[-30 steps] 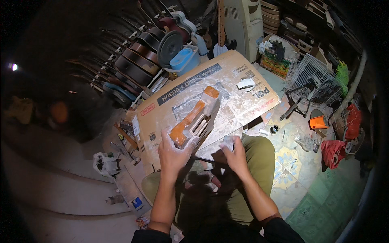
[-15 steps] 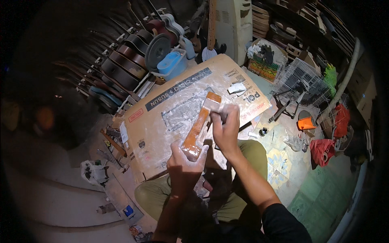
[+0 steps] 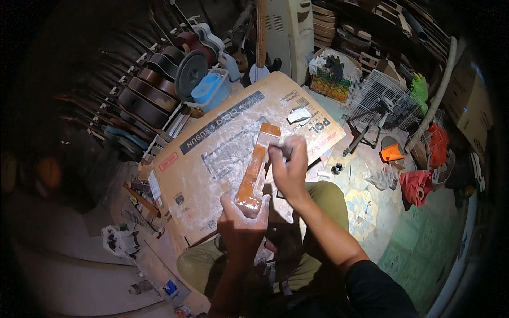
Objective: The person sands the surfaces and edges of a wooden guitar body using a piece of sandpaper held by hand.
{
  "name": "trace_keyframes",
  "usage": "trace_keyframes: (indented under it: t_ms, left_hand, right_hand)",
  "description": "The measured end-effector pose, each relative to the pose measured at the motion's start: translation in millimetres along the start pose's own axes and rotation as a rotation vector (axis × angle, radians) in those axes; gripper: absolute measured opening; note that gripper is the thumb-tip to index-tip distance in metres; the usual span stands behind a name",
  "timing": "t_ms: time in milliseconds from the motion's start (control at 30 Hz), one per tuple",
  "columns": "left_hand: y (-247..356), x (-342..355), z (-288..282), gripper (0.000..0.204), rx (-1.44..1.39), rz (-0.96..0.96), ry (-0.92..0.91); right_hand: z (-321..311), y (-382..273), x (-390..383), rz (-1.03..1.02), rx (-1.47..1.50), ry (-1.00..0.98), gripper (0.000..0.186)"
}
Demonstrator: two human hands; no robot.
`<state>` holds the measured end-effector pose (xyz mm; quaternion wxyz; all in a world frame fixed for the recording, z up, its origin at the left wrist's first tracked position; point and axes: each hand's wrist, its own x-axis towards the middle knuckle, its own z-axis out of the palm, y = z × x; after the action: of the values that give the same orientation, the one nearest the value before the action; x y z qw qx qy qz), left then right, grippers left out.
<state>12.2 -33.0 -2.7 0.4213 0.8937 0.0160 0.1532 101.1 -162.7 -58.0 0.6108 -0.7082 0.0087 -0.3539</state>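
Observation:
A long, glossy orange-brown wooden piece with a squared far end is tilted up over a dusty cardboard sheet. White powder coats parts of it. My left hand grips its near end, with the thumb and fingers on either side. Beside its far part is my right hand, fingers curled in against the right side and blurred by motion. Whatever those fingers may hold is hidden. The cardboard lies across in front of my knees, smeared with white powder, and a crumpled white scrap rests on it.
Several guitars stand in a row at the far left, near a tub with a blue container. To the right are a wire rack, an orange scoop-like object and a red bag. Tools lie left of the cardboard.
The surroundings have shifted a little left in the picture as the view turned. My right hand is still blurred beside the wooden piece; my left hand keeps its grip on the near end.

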Motion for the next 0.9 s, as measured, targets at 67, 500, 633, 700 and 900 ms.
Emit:
trace_keyframes:
  t_ms: [67, 500, 633, 700, 900]
  left_hand:
    - [-1.3, 3.3, 3.6, 0.059, 0.021, 0.022, -0.005]
    - [-13.7, -12.2, -1.0, 0.061, -0.006, -0.114, 0.019]
    - [-1.9, -21.4, -4.2, 0.059, 0.091, -0.222, -0.043]
    - [-14.7, -31.5, -1.3, 0.060, -0.016, -0.124, 0.011]
    - [-15.0, -45.2, -3.2, 0.061, -0.026, -0.117, 0.022]
  right_hand:
    - [3.8, -0.2, 2.5, 0.083, 0.155, 0.036, 0.016]
    - [-1.5, -13.1, -23.3, 0.490, 0.157, -0.158, 0.020]
    - [-8.8, -25.9, -38.1, 0.593, 0.226, -0.242, 0.020]
    - [-12.7, -24.7, -29.6, 0.515, 0.170, -0.235, 0.019]
    - [-21.1, -36.8, -60.4, 0.507, 0.118, -0.298, 0.017]
